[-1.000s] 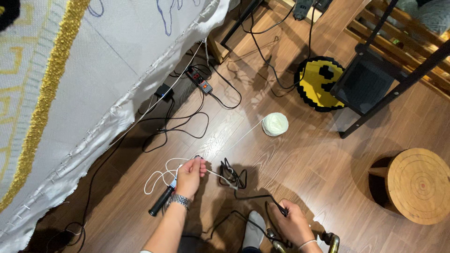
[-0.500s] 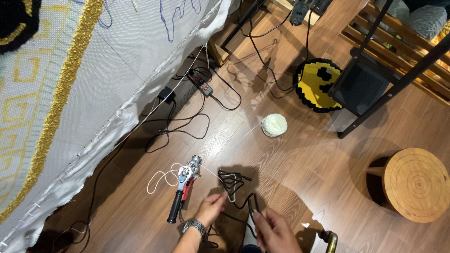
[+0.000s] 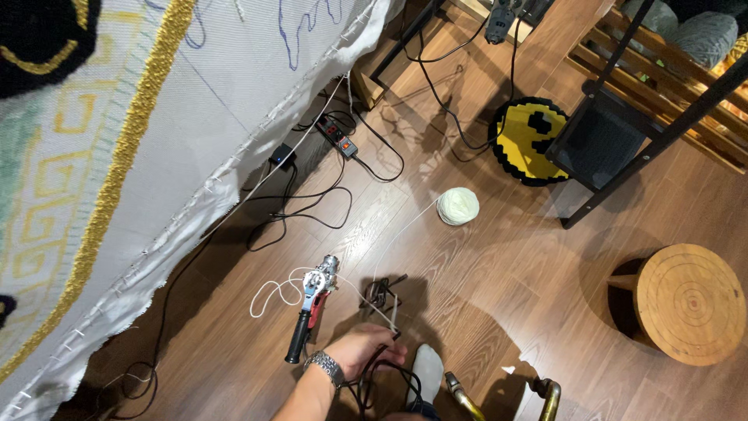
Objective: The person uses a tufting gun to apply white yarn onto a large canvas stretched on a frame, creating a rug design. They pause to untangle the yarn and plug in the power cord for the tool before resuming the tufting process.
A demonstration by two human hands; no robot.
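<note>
My left hand (image 3: 365,350), with a metal watch on its wrist, is low over the wooden floor, its fingers curled around a black cable (image 3: 379,373) that loops down toward me. Just left of the hand, a tufting gun (image 3: 312,302) with a red body and black handle lies on the floor. A loose loop of white yarn (image 3: 273,292) trails from the gun. A small black bundle of cord (image 3: 381,291) lies right of the gun's tip. My foot in a pale sock (image 3: 427,368) is beside the hand. My right hand is out of sight.
A ball of white yarn (image 3: 457,206) sits farther out. Stretched white tufting cloth (image 3: 156,140) fills the left, with a power strip (image 3: 336,137) and black cables under its edge. A yellow pixel rug (image 3: 530,140), a black stand (image 3: 615,132) and a round wooden stool (image 3: 689,304) are on the right.
My left hand let go of the tufting gun, which now lies on the floor, and drew back to the black cable. My right hand has left the view.
</note>
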